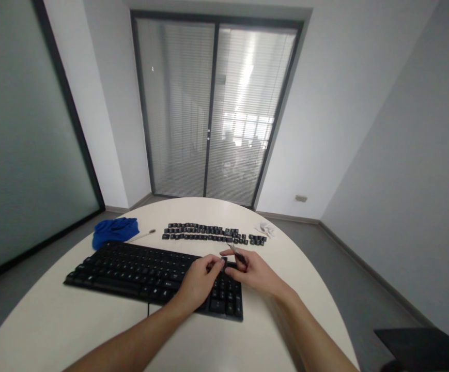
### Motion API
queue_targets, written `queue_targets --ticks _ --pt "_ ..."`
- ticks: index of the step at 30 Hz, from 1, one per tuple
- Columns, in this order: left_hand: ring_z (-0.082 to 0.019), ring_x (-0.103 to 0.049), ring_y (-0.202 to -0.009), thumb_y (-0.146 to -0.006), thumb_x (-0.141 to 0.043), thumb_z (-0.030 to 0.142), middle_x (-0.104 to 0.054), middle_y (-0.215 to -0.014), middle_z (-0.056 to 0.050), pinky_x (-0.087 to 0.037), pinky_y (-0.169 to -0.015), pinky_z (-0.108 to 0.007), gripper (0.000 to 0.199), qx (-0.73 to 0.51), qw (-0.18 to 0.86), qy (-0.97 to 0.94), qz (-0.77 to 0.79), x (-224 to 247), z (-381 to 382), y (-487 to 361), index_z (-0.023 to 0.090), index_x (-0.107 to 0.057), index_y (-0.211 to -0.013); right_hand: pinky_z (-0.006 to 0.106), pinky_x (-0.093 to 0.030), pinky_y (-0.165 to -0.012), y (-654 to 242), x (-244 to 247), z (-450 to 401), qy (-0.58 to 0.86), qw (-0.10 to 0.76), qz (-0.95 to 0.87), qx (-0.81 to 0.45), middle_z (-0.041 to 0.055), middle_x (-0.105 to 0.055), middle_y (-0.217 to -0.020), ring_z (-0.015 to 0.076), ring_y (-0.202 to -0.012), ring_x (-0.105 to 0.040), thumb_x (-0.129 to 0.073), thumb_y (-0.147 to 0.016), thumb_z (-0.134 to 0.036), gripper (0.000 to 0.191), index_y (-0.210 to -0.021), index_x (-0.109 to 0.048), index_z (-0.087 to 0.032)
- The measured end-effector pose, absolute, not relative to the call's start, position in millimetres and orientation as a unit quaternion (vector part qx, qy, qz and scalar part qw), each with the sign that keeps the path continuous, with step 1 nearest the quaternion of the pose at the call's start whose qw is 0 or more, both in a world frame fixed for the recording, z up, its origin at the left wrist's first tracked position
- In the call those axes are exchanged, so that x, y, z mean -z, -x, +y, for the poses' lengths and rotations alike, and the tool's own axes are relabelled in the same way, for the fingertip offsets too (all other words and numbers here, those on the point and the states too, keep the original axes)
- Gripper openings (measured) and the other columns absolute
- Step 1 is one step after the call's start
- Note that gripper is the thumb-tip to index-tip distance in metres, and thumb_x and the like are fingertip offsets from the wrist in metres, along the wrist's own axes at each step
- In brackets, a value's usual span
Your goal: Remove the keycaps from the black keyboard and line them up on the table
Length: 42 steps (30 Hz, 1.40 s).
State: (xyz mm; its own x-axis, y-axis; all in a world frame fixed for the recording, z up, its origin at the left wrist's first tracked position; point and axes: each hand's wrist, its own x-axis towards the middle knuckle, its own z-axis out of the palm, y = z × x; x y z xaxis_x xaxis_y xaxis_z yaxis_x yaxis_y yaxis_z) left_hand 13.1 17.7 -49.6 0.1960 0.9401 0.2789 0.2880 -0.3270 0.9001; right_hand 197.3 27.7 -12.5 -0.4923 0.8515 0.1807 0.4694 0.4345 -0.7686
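A black keyboard lies slantwise on the round table, its cable running toward the near edge. My left hand rests over its right part, thumb and fingers pinched together at the upper keys; what they hold, if anything, is too small to name. Just to the right, my right hand is closed around a small dark tool with a pointed metal tip, its thumb near the keyboard's upper right corner. Beyond the hands, rows of loose black keycaps lie on the table.
On the white table, a blue cloth lies at the back left, beside a thin brush. Crumpled white tissue is at the back right. A black chair-like object stands at the lower right, beyond the table edge.
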Motion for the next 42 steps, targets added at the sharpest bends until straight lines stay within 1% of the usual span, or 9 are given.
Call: queue_targets --ticks 6,12,15,18,23,25,29,34,42 --pt "-0.021 -0.064 -0.076 -0.089 -0.053 0.04 -0.071 -0.078 -0.004 -0.045 -0.072 -0.029 0.03 -0.448 0.367 -0.667 0.469 52 19 -15 0.016 -0.067 -0.079 0.021 -0.026 -0.051 -198 16 30 0.424 0.276 -0.818 -0.274 -0.0095 -0.032 -0.057 0.0085 -0.051 -0.033 -0.071 -0.076 -0.028 0.042 -0.116 -0.065 -0.018" --pt "-0.021 -0.065 -0.08 -0.09 -0.049 0.04 -0.072 -0.083 -0.004 -0.045 -0.074 -0.029 0.03 -0.441 0.368 -0.668 0.474 50 18 -15 0.017 -0.068 -0.083 0.021 -0.028 -0.052 -203 13 31 0.431 0.279 -0.829 -0.222 -0.008 -0.037 -0.058 0.0097 -0.053 -0.038 -0.069 -0.078 -0.029 0.037 -0.114 -0.067 -0.019" --pt "-0.022 -0.065 -0.082 -0.092 -0.047 0.041 -0.072 -0.084 -0.003 -0.045 -0.076 -0.029 0.032 -0.436 0.36 -0.671 0.478 49 15 -14 0.019 -0.068 -0.082 0.022 -0.029 -0.054 -224 15 42 0.472 0.309 -0.807 -0.175 -0.0062 -0.038 -0.06 0.0111 -0.055 -0.039 -0.067 -0.08 -0.036 0.039 -0.115 -0.068 -0.018" --pt "-0.022 -0.064 -0.082 -0.092 -0.046 0.041 -0.072 -0.084 -0.003 -0.045 -0.076 -0.03 0.032 -0.418 0.346 -0.685 0.486 49 13 -14 0.019 -0.067 -0.082 0.024 -0.03 -0.055 -260 24 60 0.554 0.36 -0.745 -0.095 -0.0045 -0.042 -0.06 0.0129 -0.055 -0.041 -0.062 -0.083 -0.047 0.048 -0.119 -0.066 -0.015" --pt "-0.022 -0.064 -0.085 -0.093 -0.046 0.04 -0.072 -0.087 -0.004 -0.045 -0.077 -0.03 0.031 -0.407 0.333 -0.698 0.486 50 11 -12 0.02 -0.068 -0.084 0.026 -0.031 -0.052 -311 44 80 0.681 0.366 -0.634 -0.014 -0.0003 -0.053 -0.058 0.016 -0.053 -0.048 -0.056 -0.079 -0.058 0.058 -0.113 -0.069 -0.012" --pt "-0.022 -0.064 -0.085 -0.093 -0.046 0.039 -0.072 -0.088 -0.004 -0.045 -0.078 -0.03 0.03 -0.407 0.336 -0.699 0.483 51 12 -11 0.02 -0.068 -0.084 0.026 -0.033 -0.053 -319 50 82 0.704 0.342 -0.622 -0.006 0.0033 -0.061 -0.065 0.0174 -0.056 -0.053 -0.056 -0.078 -0.057 0.056 -0.111 -0.07 -0.013" --pt "-0.022 -0.064 -0.085 -0.093 -0.046 0.039 -0.072 -0.087 -0.004 -0.046 -0.079 -0.03 0.03 -0.408 0.341 -0.699 0.479 51 12 -11 0.02 -0.067 -0.083 0.028 -0.041 -0.063 -323 58 82 0.723 0.31 -0.618 -0.017 0.0096 -0.072 -0.092 0.0226 -0.075 -0.064 -0.06 -0.077 -0.05 0.048 -0.109 -0.072 -0.016" --pt "-0.022 -0.064 -0.088 -0.093 -0.046 0.037 -0.072 -0.09 -0.004 -0.046 -0.081 -0.031 0.029 -0.411 0.344 -0.7 0.472 50 12 -11 0.02 -0.068 -0.084 0.031 -0.046 -0.075 -325 66 86 0.711 0.27 -0.649 -0.032 0.0122 -0.072 -0.106 0.0279 -0.092 -0.066 -0.06 -0.077 -0.046 0.044 -0.108 -0.073 -0.017" --pt "-0.023 -0.065 -0.087 -0.092 -0.047 0.037 -0.072 -0.089 -0.005 -0.047 -0.081 -0.032 0.028 -0.418 0.348 -0.697 0.467 53 12 -11 0.02 -0.068 -0.083 0.033 -0.045 -0.092 -330 74 92 0.653 0.267 -0.707 -0.049 0.0136 -0.066 -0.122 0.0285 -0.108 -0.063 -0.054 -0.085 -0.04 0.043 -0.117 -0.069 -0.016"
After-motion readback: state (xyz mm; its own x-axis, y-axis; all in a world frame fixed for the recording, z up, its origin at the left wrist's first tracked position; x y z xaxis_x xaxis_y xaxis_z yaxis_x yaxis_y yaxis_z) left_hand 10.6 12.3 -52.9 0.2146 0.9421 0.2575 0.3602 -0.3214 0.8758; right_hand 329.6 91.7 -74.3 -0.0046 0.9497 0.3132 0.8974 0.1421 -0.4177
